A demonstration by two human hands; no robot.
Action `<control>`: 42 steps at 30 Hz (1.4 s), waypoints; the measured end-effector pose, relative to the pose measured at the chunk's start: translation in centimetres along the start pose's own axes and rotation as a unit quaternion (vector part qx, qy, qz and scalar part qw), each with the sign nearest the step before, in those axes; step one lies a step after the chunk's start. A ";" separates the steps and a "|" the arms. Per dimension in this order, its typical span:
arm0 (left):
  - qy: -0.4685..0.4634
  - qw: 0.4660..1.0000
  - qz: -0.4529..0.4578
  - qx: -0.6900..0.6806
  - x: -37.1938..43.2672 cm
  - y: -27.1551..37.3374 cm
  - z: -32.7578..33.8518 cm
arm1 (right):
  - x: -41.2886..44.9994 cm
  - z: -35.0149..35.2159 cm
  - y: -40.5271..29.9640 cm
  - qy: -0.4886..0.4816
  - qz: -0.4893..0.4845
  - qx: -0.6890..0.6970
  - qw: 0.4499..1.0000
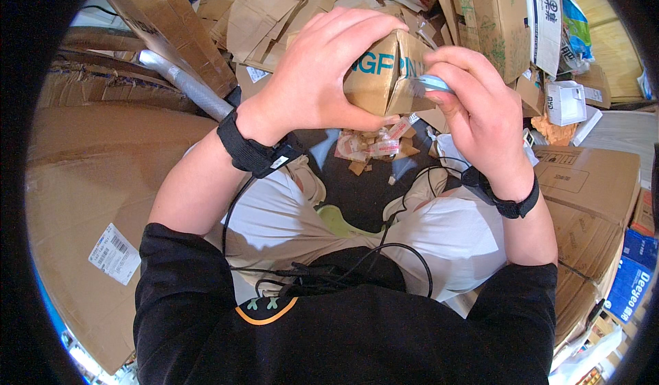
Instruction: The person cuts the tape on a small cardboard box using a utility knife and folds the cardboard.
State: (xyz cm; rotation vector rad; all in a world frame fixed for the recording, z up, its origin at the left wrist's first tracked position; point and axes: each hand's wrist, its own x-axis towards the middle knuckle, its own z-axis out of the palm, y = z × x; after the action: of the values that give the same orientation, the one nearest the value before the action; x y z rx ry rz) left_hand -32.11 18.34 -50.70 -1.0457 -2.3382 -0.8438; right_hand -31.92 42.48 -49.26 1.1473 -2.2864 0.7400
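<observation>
My left hand (pixel 322 76) grips a small brown cardboard box (pixel 368 89) from its left side, thumb along the lower edge and fingers over the top. Large blue-green letters run across the box. In my right hand (pixel 476 99) is a light-blue utility knife (pixel 433 83), pinched between thumb and fingers. Its tip points left and meets the right end of the box, beside a parted flap (pixel 412 94). How deep the blade goes cannot be seen.
Scraps of tape and torn cardboard (pixel 378 145) lie on the dark floor between my feet. Large cartons stand at my left (pixel 82 179) and right (pixel 587 189). Flattened cardboard (pixel 267 14) is heaped ahead, near a bubble-wrap roll (pixel 185 83). Black cables (pixel 406 251) hang across my lap.
</observation>
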 end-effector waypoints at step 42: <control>-0.035 0.999 -0.017 -0.025 -0.4 -0.4 0.7 | -0.4 0.1 -0.3 -0.058 0.025 0.025 0.998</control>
State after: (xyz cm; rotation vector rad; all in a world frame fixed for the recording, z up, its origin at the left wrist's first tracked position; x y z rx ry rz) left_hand -32.26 18.43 -51.52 -1.0747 -2.4107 -0.8969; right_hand -31.45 42.49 -49.46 1.1886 -2.4133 0.7712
